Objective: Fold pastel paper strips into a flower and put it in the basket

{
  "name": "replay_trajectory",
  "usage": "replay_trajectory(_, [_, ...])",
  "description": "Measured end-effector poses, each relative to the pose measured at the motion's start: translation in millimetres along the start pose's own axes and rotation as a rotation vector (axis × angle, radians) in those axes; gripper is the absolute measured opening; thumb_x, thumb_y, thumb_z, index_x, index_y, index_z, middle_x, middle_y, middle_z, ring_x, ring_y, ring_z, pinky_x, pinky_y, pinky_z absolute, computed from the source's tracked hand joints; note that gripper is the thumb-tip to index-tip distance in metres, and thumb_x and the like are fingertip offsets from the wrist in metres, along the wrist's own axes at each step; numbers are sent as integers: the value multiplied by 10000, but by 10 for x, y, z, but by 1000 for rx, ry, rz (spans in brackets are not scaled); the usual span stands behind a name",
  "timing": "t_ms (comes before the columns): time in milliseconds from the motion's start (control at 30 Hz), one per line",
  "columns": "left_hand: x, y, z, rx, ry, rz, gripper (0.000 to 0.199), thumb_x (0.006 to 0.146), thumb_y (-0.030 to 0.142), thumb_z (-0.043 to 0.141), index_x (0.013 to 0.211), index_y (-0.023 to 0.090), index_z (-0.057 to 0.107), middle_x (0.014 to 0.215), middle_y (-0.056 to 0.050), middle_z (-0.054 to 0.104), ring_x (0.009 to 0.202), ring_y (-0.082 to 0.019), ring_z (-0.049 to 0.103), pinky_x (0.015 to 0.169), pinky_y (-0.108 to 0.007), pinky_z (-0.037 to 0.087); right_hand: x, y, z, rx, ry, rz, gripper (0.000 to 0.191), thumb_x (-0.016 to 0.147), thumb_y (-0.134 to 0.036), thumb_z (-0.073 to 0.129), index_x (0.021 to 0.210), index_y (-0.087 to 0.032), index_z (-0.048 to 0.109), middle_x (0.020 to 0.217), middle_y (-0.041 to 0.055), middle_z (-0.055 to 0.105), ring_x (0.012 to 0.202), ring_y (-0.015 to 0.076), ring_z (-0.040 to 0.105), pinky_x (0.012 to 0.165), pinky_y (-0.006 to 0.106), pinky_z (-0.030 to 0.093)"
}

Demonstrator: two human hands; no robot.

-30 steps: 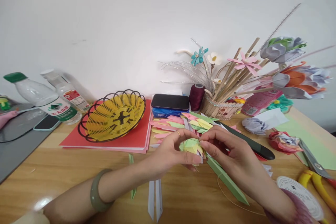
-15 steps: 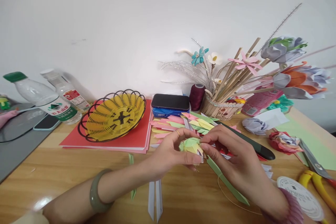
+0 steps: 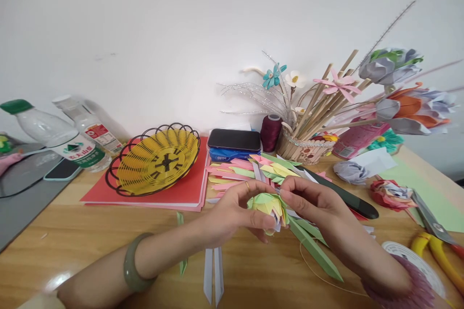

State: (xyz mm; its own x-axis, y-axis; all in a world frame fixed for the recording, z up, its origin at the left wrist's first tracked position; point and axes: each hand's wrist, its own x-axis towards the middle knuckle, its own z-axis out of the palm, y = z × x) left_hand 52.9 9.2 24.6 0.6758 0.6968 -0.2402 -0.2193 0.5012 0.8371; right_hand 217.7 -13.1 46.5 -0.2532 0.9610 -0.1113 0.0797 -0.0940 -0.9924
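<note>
Fingers of the left hand (image 3: 242, 210) were clamped around the green-yellow paper flower (image 3: 268, 206); the right hand's (image 3: 314, 203) bent fingers met its edge, thumb near forefinger!

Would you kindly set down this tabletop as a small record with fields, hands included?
left hand: holds a folded paper flower
right hand: fingertips at the flower's edge
woven basket: yellow with dark rim, on red paper
black phone: on a blue box, beside a maroon spool
near edge: two pale paper strips, side by side
</note>
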Motion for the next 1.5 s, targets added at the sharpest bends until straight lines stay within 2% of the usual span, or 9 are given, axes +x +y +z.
replay_trajectory(300, [1, -5, -10, -34, -36, -12, 436, 549, 238, 756, 924, 181, 540, 716, -26, 618, 621, -128, 601, 452, -172, 466, 5, -26, 15, 145, -41, 38, 265, 768, -387, 555, 622, -175, 493, 587, -26, 482, 540, 100, 453, 512, 225, 369])
replay_trajectory(467, [3, 4, -25, -68, -78, 10, 360, 681, 285, 662, 1000, 193, 524, 811, -44, 607, 725, -168, 642, 473, -164, 477, 19, 46, -37, 149, 51, -12, 293, 808, -390, 515, 609, -176, 491, 568, -39, 385, 497, 80, 342, 467, 218, 318])
replay_trajectory(600, [23, -21, -48, -88, -84, 39, 324, 792, 351, 519, 1073, 189, 502, 933, -94, 622, 769, -183, 644, 482, -187, 494, 45, 93, -68, 130, 128, -16, 284, 803, -399, 512, 610, -191, 497, 580, -29, 368, 535, 109, 353, 496, 249, 340])
replay_trajectory(733, [53, -24, -75, -137, -117, 23, 441, 836, 467, 363, 1104, 155, 524, 1014, -134, 615, 809, -191, 635, 499, -212, 514, 64, 98, -71, 112, 178, -16, 306, 796, -405, 521, 583, -190, 475, 568, -39, 361, 532, 103, 325, 502, 245, 304])
replay_trajectory(833, [65, 11, -88, -181, -165, -18, 558, 827, 553, 255, 1158, 176, 499, 1063, -140, 596, 864, -204, 620, 500, -217, 524, 66, 115, -83, 90, 202, -16, 305, 789, -413, 528, 589, -188, 478, 567, -42, 365, 536, 102, 300, 502, 243, 275])
replay_trajectory(1000, [66, 78, -84, -218, -227, -49, 653, 794, 618, 174, 1221, 201, 438, 1100, -151, 564, 856, -205, 614, 467, -213, 522, 77, 160, -105, 63, 212, -13, 291, 785, -421, 533, 615, -188, 486, 568, -43, 372, 529, 102, 283, 495, 241, 252])
replay_trajectory(1333, [79, 71, -131, -157, -221, -113, 587, 790, 610, 249, 1149, 208, 479, 1044, -125, 563, 677, -160, 607, 424, -236, 512, 92, 134, -82, -22, 185, -30, 297, 808, -428, 495, 634, -187, 502, 551, -41, 429, 499, 96, 304, 495, 237, 258])
replay_trajectory(1433, [65, 61, -138, -119, -180, -117, 405, 802, 455, 415, 1073, 173, 521, 930, -92, 568, 686, -168, 615, 429, -216, 503, 101, 125, -83, -42, 163, -32, 281, 816, -412, 494, 650, -187, 528, 556, -43, 438, 494, 89, 318, 482, 233, 255])
replay_trajectory(1500, [45, 64, -124, -59, -122, -92, 301, 750, 311, 547, 1017, 172, 536, 855, -56, 557, 689, -161, 618, 434, -187, 490, 98, 108, -77, -70, 167, -44, 261, 817, -400, 497, 671, -190, 549, 568, -41, 450, 500, 89, 343, 473, 231, 258])
